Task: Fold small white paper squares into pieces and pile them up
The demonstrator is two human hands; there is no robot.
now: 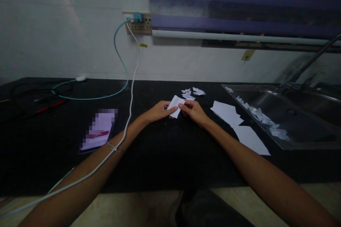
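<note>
Between my two hands, above the black countertop (pixel 170 149), is a small folded piece of white paper (pixel 176 104). My left hand (pixel 161 110) is closed on its left side, the thumb lying across its front. On the right side my right hand (pixel 194 111) pinches the same paper, its thumb near the upper edge. The fingers behind the paper are mostly hidden. Just beyond my hands sit several small folded paper shapes (pixel 198 91), which look like boats. Loose white sheets (pixel 226 111) lie to the right of my right hand, with another sheet (pixel 252 140) nearer my forearm.
A steel sink (pixel 306 127) with a faucet (pixel 306 67) is at the right, more folded papers (pixel 262 117) along its rim. A phone (pixel 98 129) lies at left. A white cable (pixel 131 95) runs from the wall outlet (pixel 142 25) across my left forearm. A red pen-like object (pixel 50 106) lies far left.
</note>
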